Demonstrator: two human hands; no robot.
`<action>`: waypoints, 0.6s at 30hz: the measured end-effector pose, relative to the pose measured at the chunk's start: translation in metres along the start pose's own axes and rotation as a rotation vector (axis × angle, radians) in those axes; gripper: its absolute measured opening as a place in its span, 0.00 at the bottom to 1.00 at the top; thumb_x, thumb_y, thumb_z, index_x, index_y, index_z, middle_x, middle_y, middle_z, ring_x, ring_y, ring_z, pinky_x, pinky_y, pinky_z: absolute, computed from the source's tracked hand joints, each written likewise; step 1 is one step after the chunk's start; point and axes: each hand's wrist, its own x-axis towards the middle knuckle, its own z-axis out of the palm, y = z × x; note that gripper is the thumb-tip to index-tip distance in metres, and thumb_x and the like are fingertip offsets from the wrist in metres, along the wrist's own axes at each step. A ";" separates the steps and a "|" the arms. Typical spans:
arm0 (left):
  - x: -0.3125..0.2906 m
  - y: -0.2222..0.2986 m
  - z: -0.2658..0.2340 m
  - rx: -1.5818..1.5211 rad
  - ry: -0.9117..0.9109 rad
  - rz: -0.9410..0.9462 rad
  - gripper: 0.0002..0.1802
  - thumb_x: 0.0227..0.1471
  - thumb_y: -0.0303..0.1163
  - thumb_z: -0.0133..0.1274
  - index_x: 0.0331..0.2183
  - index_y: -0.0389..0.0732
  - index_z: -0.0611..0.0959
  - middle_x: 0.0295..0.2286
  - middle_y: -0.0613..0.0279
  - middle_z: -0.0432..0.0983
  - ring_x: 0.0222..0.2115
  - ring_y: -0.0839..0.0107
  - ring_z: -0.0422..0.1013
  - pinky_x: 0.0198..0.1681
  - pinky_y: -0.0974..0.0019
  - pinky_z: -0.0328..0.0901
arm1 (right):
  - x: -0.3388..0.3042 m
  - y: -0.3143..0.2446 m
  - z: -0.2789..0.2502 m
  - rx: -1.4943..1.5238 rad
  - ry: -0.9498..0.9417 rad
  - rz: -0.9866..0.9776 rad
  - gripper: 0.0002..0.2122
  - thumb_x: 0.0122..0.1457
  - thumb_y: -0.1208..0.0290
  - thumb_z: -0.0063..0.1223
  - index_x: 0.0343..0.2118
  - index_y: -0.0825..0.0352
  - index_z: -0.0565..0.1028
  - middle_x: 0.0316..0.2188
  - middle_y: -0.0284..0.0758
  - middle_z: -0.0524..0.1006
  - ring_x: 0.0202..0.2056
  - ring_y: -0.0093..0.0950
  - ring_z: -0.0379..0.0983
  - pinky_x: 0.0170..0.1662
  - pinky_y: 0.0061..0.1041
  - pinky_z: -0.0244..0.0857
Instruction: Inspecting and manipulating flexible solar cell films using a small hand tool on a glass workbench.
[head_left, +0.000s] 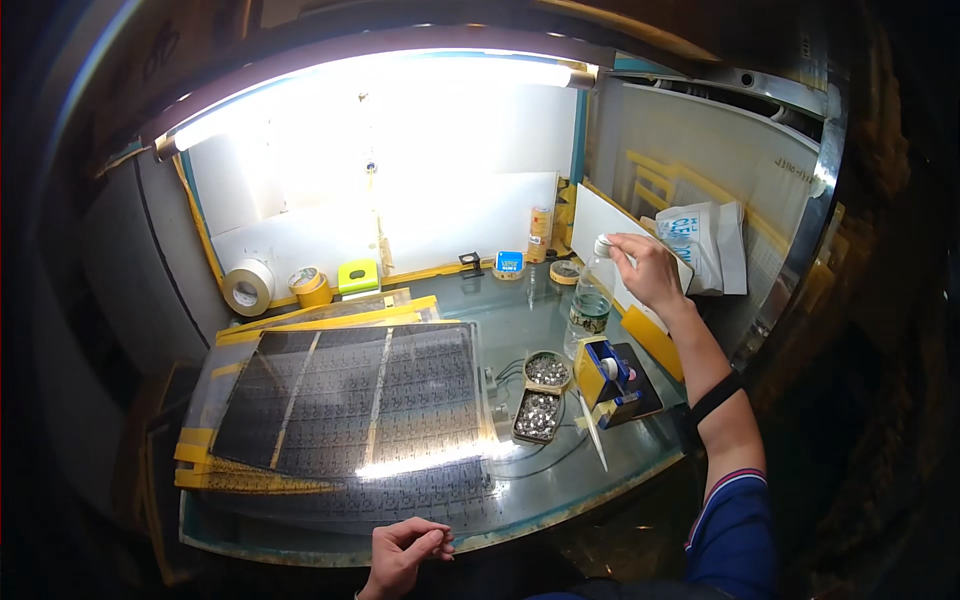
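Observation:
Thumb and fingers of my right hand (648, 272) grip the white cap at the top of a clear plastic bottle (590, 312). Some clear liquid and a green-and-white label show in the bottle; its base appears to rest on the glass tabletop (520, 345). By the near edge of the table is my left hand (408, 556), its fingers curled and pressed together; whether anything is in them is hidden. Beyond that hand lie dark patterned film sheets (350, 400) edged with yellow tape.
Two small containers of shiny metal pieces (538, 413) stand mid-table, beside a blue-and-yellow device (603, 372) and a white pen-like tool (593, 435). Tape rolls (248, 288) and a green hole punch (358, 277) line the back. A lit tube lamp (400, 72) hangs above.

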 end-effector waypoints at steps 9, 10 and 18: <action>-0.007 0.007 -0.011 0.020 0.015 -0.001 0.09 0.54 0.25 0.52 0.35 0.28 0.81 0.29 0.53 0.77 0.27 0.71 0.75 0.34 0.69 0.73 | -0.003 0.012 0.064 0.222 0.064 0.085 0.15 0.44 0.70 0.67 0.33 0.68 0.74 0.28 0.41 0.77 0.30 0.33 0.75 0.36 0.27 0.68; 0.001 -0.003 -0.011 -0.024 -0.037 -0.006 0.10 0.54 0.26 0.53 0.36 0.28 0.81 0.29 0.55 0.78 0.29 0.72 0.75 0.34 0.69 0.73 | -0.010 0.035 0.069 0.240 0.158 0.032 0.13 0.45 0.73 0.66 0.32 0.68 0.74 0.27 0.38 0.75 0.29 0.29 0.72 0.36 0.26 0.66; 0.000 -0.013 -0.019 -0.172 -0.159 0.021 0.15 0.54 0.31 0.54 0.41 0.31 0.79 0.33 0.59 0.78 0.31 0.76 0.74 0.37 0.73 0.71 | 0.015 0.082 0.022 0.449 0.446 0.228 0.16 0.55 0.71 0.59 0.43 0.73 0.73 0.36 0.36 0.77 0.40 0.24 0.71 0.45 0.25 0.66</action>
